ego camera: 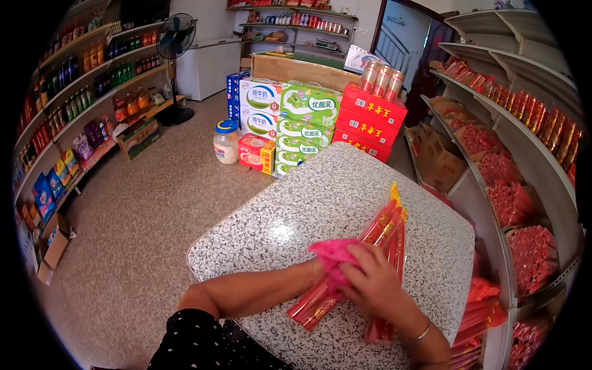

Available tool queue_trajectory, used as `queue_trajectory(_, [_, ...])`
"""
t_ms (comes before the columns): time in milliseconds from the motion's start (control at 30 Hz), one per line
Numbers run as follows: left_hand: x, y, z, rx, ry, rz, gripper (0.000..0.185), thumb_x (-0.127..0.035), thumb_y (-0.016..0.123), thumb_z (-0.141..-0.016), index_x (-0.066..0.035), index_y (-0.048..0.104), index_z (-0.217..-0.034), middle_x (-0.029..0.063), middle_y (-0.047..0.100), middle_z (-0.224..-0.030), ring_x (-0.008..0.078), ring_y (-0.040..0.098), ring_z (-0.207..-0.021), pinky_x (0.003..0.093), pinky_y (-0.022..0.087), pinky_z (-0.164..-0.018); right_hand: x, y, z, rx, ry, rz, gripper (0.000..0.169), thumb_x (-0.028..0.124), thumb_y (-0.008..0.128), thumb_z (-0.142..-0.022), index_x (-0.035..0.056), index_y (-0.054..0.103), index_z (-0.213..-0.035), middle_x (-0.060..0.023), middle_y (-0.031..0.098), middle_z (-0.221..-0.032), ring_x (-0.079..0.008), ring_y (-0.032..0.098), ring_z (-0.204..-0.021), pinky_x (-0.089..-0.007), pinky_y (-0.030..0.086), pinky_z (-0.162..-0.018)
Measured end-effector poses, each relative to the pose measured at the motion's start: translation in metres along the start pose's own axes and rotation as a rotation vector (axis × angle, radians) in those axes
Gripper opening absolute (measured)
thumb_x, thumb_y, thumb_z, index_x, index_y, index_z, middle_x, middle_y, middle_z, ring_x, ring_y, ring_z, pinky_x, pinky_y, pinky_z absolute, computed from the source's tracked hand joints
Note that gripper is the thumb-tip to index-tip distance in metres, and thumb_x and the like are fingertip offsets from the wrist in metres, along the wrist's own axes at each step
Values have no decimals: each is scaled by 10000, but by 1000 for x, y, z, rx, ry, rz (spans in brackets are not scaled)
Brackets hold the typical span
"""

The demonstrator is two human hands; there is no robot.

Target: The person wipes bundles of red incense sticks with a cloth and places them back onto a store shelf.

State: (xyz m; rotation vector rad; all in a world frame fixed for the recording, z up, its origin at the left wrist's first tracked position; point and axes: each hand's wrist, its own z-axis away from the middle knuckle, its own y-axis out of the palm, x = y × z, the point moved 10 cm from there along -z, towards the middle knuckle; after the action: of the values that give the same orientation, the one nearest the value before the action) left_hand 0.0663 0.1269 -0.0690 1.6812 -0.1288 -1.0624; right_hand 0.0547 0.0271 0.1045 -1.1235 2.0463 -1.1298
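My right hand (370,277), with a bracelet at the wrist, grips a bunched pink cloth (333,261). The cloth lies against a plastic-wrapped bundle of long red candles (317,303) with gold print, tilted across the speckled table (259,231). Coming in from the left, my left hand (318,270) reaches under the cloth; its fingers are hidden, so its grip does not show. A second wrapped red bundle (395,252) lies beside the first, partly covered by my right hand and forearm. Yellow tips (395,192) show at the far end of the bundles.
Milk cartons (259,97), green drink cartons (307,104) and red boxes (370,115) topped with cans stand beyond the table. Shelves of red packages (532,249) run close along the right. A standing fan (173,69) and shelves of bottles (74,78) are at the left.
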Motion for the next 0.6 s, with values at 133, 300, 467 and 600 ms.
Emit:
queue_trajectory(133, [4,42,23,-120,-195,127,417,-421,360,-964,-88,543,-1135,94,640,-933,199,635,-755,342,544,-591,-74,-24,19,-150,286,-34,348,166,697,-704,33,584,-1005,-178,528,-1124,-350,519,-1026,-426,450,-875])
queue_trajectory(300, [10,43,17,69,-218,145,469,-440,381,-951,-60,507,-1196,139,610,-1059,232,629,-854,383,539,-703,-119,-66,49,-466,489,-270,377,80,676,-687,18,564,-1042,-190,537,-1111,-339,555,-977,-408,466,-851])
queue_trajectory(467, [-10,62,26,98,-132,155,427,-406,420,-942,-70,510,-1190,149,597,-1089,263,616,-942,371,534,-831,-16,-58,5,-253,91,-112,523,197,737,-682,61,537,-1147,-166,541,-1074,-336,561,-943,-415,498,-778])
queue_trajectory(600, [8,63,30,239,-350,389,400,-415,471,-916,-95,529,-1149,143,574,-1134,251,600,-961,377,529,-803,19,-5,-2,-10,-2,7,441,270,710,-713,53,581,-1074,-159,540,-1073,-366,533,-965,-411,491,-773])
